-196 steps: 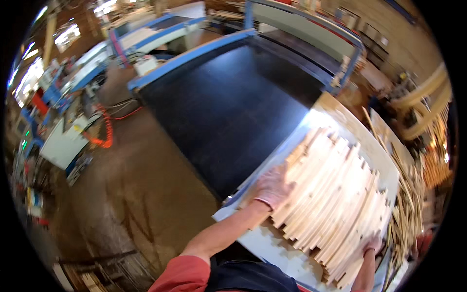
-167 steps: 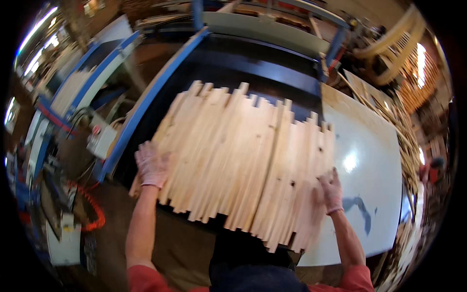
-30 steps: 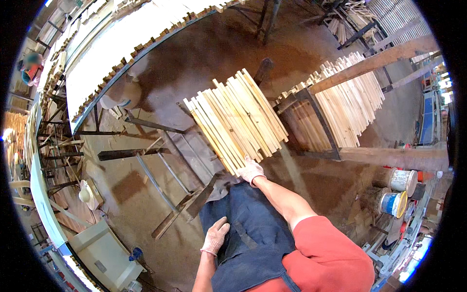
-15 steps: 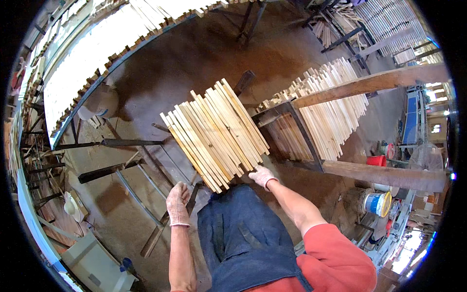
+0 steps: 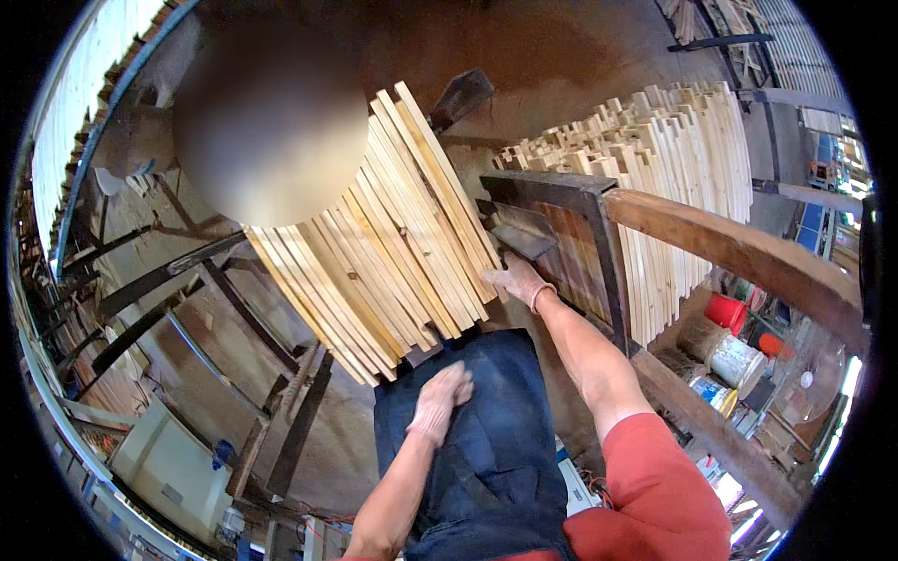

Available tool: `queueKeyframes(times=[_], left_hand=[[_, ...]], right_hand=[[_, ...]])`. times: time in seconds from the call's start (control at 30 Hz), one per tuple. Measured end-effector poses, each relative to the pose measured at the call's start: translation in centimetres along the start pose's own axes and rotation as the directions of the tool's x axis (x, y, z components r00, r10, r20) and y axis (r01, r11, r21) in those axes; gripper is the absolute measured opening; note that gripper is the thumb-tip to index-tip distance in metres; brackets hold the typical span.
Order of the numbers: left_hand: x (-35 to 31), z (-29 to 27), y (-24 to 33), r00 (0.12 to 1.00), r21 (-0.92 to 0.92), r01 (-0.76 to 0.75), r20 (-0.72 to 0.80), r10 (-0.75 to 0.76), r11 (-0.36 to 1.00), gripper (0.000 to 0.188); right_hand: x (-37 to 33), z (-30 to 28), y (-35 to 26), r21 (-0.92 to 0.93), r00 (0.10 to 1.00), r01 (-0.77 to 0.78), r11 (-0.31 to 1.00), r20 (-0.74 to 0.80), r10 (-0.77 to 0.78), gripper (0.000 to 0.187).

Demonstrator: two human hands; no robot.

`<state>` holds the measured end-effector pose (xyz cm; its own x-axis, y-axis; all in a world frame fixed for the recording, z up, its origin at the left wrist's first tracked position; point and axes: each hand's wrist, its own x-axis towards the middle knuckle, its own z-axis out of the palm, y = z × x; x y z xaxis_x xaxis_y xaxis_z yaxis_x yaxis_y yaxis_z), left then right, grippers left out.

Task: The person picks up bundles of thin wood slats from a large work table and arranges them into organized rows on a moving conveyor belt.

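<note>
Fingers (image 5: 493,278) of the gloved right hand (image 5: 522,283) are bent at the right edge of the wooden strips (image 5: 412,248), seemingly touching, I'd guess to keep that side lined up; can't tell if they're actually pinching anything. From those fingertips the strips spread off toward 9 and 10 o'clock, laid side by side, probably so they sit as one bundle, with the far-left part blurred out. Left hand (image 5: 443,400) is at 7 o'clock over the dark apron (image 5: 496,444), loosely curled, nothing visible in it, so likely bearing no load. Another stack (image 5: 673,150) is at 2 o'clock behind a dark frame (image 5: 613,266), which maybe pens it in.
</note>
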<state>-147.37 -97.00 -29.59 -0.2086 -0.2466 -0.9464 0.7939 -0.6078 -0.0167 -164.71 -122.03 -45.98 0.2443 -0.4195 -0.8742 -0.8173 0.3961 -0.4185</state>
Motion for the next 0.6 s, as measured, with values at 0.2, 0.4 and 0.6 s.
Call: queueKeyframes(times=[0.2, 0.4, 0.6], left_hand=[[13.9, 7.1, -2.5, 0.995, -0.454, 0.062, -0.046, -0.093, 0.889, 0.082], [16.6, 9.4, -3.3, 0.997, -0.844, 0.028, -0.018, -0.081, 0.535, 0.076], [14.8, 10.3, -4.2, 0.999, -0.618, -0.015, -0.042, -0.014, 0.786, 0.072]], right_hand=[[1.5, -0.1, -1.0, 0.119, 0.975, -0.046, 0.992, 0.224, 0.019, 0.058], [3.3, 0.2, 3.5, 0.241, 0.958, 0.031, 0.970, 0.269, -0.097, 0.058], [0.5, -1.0, 2.0, 0.230, 0.978, 0.060, 0.971, 0.179, -0.103, 0.064]])
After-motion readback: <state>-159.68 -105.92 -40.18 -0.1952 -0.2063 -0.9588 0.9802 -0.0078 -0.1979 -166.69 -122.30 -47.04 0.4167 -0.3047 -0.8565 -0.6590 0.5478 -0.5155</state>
